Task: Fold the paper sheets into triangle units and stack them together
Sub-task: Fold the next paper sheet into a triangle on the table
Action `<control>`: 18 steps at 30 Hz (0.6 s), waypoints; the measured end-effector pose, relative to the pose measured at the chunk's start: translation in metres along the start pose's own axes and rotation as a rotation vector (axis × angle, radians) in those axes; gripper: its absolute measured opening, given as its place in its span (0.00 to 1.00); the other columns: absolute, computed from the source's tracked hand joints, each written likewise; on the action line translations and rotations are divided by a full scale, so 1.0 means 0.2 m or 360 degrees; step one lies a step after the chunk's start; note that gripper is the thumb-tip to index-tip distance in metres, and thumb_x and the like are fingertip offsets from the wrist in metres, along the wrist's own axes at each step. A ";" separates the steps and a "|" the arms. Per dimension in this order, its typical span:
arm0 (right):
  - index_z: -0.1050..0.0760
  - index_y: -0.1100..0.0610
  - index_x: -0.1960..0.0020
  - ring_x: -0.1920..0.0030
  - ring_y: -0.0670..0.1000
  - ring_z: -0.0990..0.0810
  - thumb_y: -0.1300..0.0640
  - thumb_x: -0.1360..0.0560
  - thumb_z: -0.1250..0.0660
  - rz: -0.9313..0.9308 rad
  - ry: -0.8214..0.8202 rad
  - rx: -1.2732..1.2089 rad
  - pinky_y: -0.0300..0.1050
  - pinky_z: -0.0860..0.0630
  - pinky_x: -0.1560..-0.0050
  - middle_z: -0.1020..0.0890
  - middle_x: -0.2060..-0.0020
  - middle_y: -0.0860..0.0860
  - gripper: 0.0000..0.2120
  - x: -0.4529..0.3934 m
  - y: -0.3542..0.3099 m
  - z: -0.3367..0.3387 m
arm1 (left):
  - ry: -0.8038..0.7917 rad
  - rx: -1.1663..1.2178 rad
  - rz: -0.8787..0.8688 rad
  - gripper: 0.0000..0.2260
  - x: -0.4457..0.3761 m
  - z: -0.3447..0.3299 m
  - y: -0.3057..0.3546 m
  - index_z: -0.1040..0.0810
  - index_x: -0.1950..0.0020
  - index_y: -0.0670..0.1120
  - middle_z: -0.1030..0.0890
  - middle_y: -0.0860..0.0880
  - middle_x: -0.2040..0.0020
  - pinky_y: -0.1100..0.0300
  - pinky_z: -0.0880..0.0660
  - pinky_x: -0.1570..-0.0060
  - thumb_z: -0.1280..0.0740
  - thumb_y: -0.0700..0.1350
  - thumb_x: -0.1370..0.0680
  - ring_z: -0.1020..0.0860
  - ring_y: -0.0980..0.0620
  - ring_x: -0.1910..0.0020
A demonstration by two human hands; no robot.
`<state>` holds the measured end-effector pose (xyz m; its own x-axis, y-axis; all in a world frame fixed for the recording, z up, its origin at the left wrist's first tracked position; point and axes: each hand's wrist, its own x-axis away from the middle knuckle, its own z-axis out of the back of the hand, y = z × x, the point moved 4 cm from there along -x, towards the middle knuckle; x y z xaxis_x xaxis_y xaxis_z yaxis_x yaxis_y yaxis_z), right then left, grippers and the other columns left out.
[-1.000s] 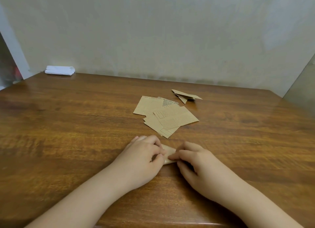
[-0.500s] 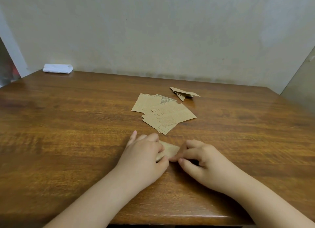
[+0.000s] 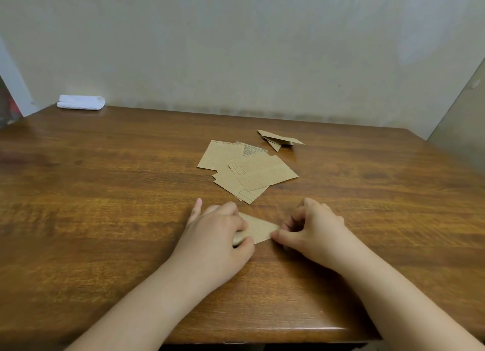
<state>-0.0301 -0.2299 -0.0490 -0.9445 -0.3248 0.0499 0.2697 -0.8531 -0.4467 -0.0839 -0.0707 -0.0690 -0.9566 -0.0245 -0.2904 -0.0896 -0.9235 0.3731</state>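
Left hand gripping folded paper (half hidden) — right hand pinching its corner

no word, number or brand can be read with certainty. printed text is seen on the loose brown paper sheets lying on the wooden table, but the letters are too small and too blurred. a dense block of dark print is found on the triangular corner of one sheet, and a line of reddish letters runs along the far edge of another sheet. faint lines of print and small drawn boxes are noticed on the top sheet. all of it stays illegible.
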 end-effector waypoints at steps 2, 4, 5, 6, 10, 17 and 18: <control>0.22 0.49 0.70 0.48 0.48 0.29 0.44 0.30 0.28 -0.0094 0.0002 -0.0064 0.48 0.38 0.45 0.28 0.59 0.44 0.13 0.00 0.06 0.03 | 0.0009 0.0007 0.0002 0.14 0.00 0.00 0.00 0.19 0.44 0.52 0.29 0.60 0.53 0.52 0.61 0.25 0.39 0.55 0.23 0.31 0.61 0.47; 0.20 0.52 0.70 0.51 0.48 0.27 0.46 0.30 0.28 -0.0163 -0.0027 -0.0148 0.52 0.33 0.41 0.25 0.63 0.44 0.14 -0.01 0.08 0.04 | 0.0013 0.0017 0.0005 0.14 0.00 0.00 0.00 0.19 0.43 0.52 0.29 0.60 0.53 0.52 0.62 0.25 0.39 0.55 0.23 0.31 0.61 0.47; 0.21 0.53 0.72 0.53 0.47 0.26 0.47 0.30 0.29 -0.0197 -0.0048 -0.0183 0.55 0.30 0.41 0.23 0.65 0.44 0.14 -0.02 0.09 0.05 | 0.0011 0.0019 0.0006 0.14 0.00 0.00 0.00 0.19 0.43 0.52 0.29 0.60 0.53 0.51 0.62 0.25 0.38 0.55 0.23 0.31 0.61 0.47; 0.22 0.53 0.73 0.55 0.46 0.25 0.48 0.30 0.29 -0.0238 -0.0067 -0.0204 0.56 0.29 0.40 0.21 0.67 0.45 0.15 -0.02 0.09 0.05 | 0.0009 0.0018 0.0004 0.14 0.00 0.00 0.00 0.19 0.43 0.52 0.29 0.60 0.53 0.51 0.62 0.26 0.38 0.55 0.23 0.31 0.61 0.47; 0.22 0.52 0.70 0.60 0.46 0.23 0.49 0.29 0.31 -0.0322 -0.0074 -0.0126 0.56 0.27 0.41 0.20 0.76 0.45 0.13 -0.03 0.09 0.08 | 0.0013 0.0026 -0.0016 0.14 0.00 0.00 0.00 0.19 0.44 0.52 0.29 0.61 0.54 0.52 0.65 0.27 0.38 0.55 0.23 0.30 0.61 0.46; 0.28 0.47 0.66 0.53 0.47 0.31 0.48 0.29 0.32 0.0219 0.0228 -0.0155 0.47 0.36 0.46 0.27 0.61 0.45 0.10 0.05 -0.05 0.03 | -0.0129 0.0125 -0.0158 0.14 -0.04 0.04 -0.03 0.19 0.42 0.54 0.26 0.60 0.50 0.55 0.71 0.28 0.35 0.54 0.25 0.28 0.64 0.46; 0.29 0.46 0.67 0.52 0.46 0.32 0.47 0.28 0.32 0.0262 0.0193 -0.0081 0.45 0.38 0.47 0.28 0.61 0.45 0.11 0.05 -0.08 -0.01 | -0.0164 0.0161 -0.0170 0.13 -0.05 0.04 -0.03 0.19 0.42 0.54 0.25 0.61 0.50 0.55 0.71 0.28 0.35 0.53 0.25 0.27 0.64 0.46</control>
<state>-0.0446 -0.2201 -0.0426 -0.9051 -0.4036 -0.1341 0.4151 -0.7698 -0.4848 -0.0770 -0.0617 -0.0606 -0.9630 0.1159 -0.2433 -0.2147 -0.8754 0.4332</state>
